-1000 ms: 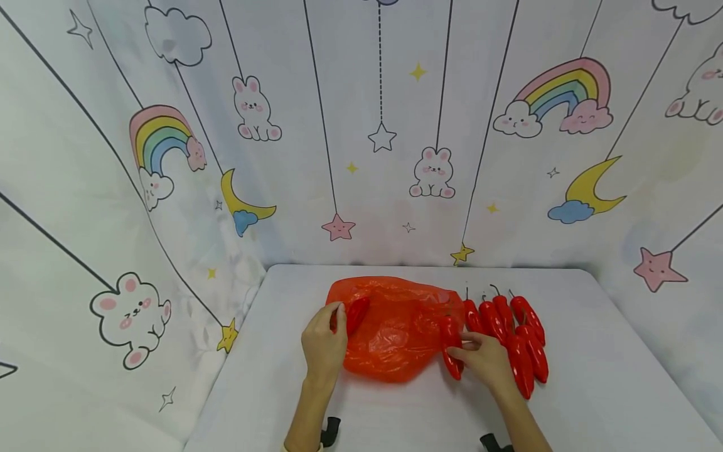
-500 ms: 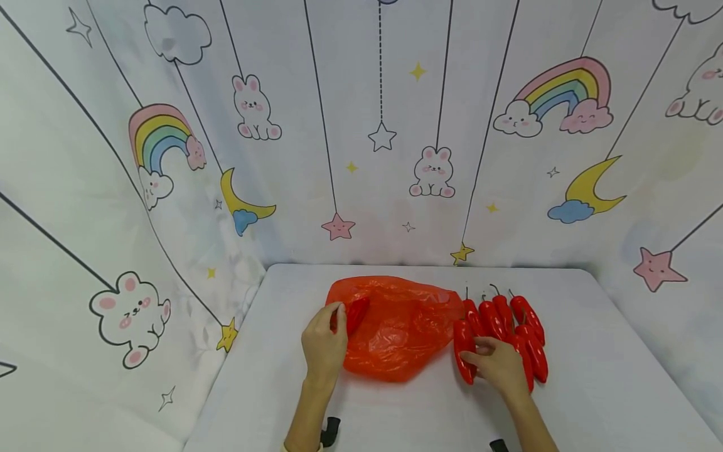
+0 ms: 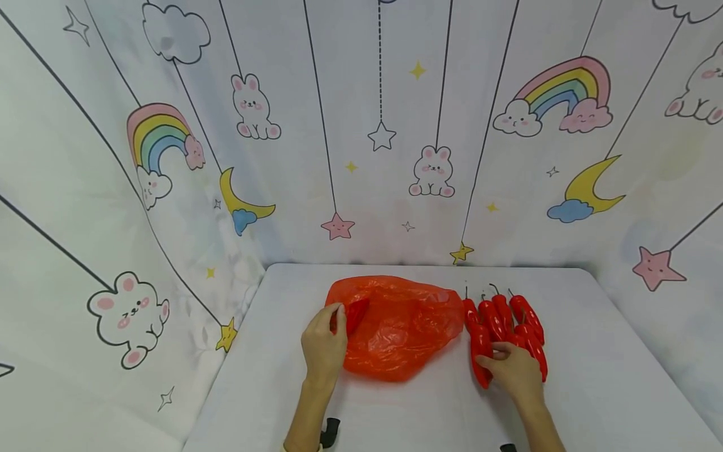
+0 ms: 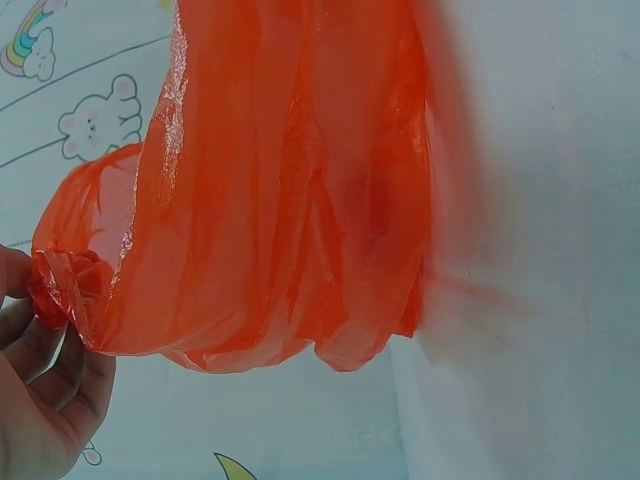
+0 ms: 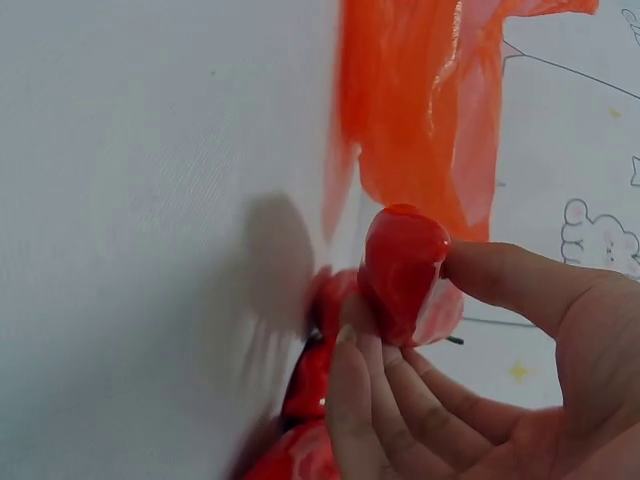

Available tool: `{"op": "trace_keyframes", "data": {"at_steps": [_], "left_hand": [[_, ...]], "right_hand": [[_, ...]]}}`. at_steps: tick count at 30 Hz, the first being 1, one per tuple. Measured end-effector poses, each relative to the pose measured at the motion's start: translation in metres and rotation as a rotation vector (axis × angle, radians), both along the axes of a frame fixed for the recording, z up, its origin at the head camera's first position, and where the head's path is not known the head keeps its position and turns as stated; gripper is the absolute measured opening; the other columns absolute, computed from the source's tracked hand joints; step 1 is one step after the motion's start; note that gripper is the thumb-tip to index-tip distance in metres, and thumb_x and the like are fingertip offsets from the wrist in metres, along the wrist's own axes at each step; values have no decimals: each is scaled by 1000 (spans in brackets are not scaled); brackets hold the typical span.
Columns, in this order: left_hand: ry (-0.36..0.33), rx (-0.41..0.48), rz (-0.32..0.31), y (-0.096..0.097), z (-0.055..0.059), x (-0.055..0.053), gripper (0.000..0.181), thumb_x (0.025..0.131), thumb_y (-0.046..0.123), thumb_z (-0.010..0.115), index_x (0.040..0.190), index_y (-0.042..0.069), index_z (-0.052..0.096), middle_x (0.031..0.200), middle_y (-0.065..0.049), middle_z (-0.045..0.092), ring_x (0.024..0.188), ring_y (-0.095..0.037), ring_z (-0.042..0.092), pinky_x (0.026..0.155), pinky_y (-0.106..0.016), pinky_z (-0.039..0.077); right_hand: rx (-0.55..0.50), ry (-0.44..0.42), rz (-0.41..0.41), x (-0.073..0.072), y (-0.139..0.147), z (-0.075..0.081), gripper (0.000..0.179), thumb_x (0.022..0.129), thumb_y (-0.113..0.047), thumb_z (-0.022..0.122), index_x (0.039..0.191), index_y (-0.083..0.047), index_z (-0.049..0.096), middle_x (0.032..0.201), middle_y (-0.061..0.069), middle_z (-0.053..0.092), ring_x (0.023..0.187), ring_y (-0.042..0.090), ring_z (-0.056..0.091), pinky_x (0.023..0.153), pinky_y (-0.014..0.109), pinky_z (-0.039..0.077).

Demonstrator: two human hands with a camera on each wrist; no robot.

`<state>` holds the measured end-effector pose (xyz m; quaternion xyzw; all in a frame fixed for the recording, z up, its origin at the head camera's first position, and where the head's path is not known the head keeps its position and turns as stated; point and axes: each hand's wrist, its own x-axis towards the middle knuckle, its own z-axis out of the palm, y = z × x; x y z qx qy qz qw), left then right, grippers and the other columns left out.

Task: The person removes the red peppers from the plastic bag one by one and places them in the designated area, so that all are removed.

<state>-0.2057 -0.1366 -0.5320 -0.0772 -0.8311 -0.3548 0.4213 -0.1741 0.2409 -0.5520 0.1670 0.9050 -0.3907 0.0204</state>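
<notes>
An orange-red plastic bag (image 3: 390,339) lies puffed up on the white table. My left hand (image 3: 324,345) pinches a bunched part of the bag at its left side; that gathered plastic (image 4: 70,285) shows between thumb and fingers in the left wrist view. My right hand (image 3: 516,373) pinches a glossy red chili pepper (image 3: 480,355) between thumb and fingers, just right of the bag. In the right wrist view the rounded end of this pepper (image 5: 400,265) faces the camera. Several more red peppers (image 3: 525,311) with dark stems lie close behind and beside the right hand, which partly hides some.
The white table (image 3: 429,414) meets a light cloth backdrop (image 3: 384,207) printed with rabbits, stars, moons and rainbows. Dark pieces, one being a black part (image 3: 330,433), show beside the wrists at the bottom.
My right hand has moved to the right with the red chili pepper, from the bag's right edge toward the group of peppers. The left hand has stayed in place on the bag.
</notes>
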Motion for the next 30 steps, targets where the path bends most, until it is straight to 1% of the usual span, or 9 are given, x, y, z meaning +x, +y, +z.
{"op": "trace_keyframes", "data": {"at_steps": [7,11,16,22,30], "left_hand": [[14,-2,-1,0,0,0,14,98,11,74,108,1,77,100,-11,78,90,-26,75,83,-38,64],[11,2,-1,0,-1,1,15,98,11,74,108,1,77,101,-11,78,91,-26,75,83,-38,64],[0,6,-7,1,-2,1,15,98,12,74,109,2,78,102,-11,78,93,-26,75,86,-38,63],[8,4,-2,1,-2,0,15,97,11,75,108,1,78,102,-11,78,92,-27,76,84,-39,63],[8,7,5,1,-3,0,15,96,9,76,108,1,78,102,-11,78,91,-26,76,83,-39,63]], "right_hand": [[110,27,-14,1,8,-5,70,80,-35,90,126,11,64,101,24,73,88,34,68,62,41,62],[150,22,-28,1,10,-7,69,79,-34,89,125,11,64,100,25,73,85,34,68,61,43,62],[181,10,-53,3,11,-8,69,79,-32,90,125,12,63,100,27,73,80,32,69,59,43,61],[213,21,-92,6,11,-6,68,78,-29,90,124,12,63,99,28,72,74,30,67,58,44,61],[249,35,-104,13,10,-4,62,80,-27,89,122,13,64,89,23,73,60,22,62,50,37,55]]}}
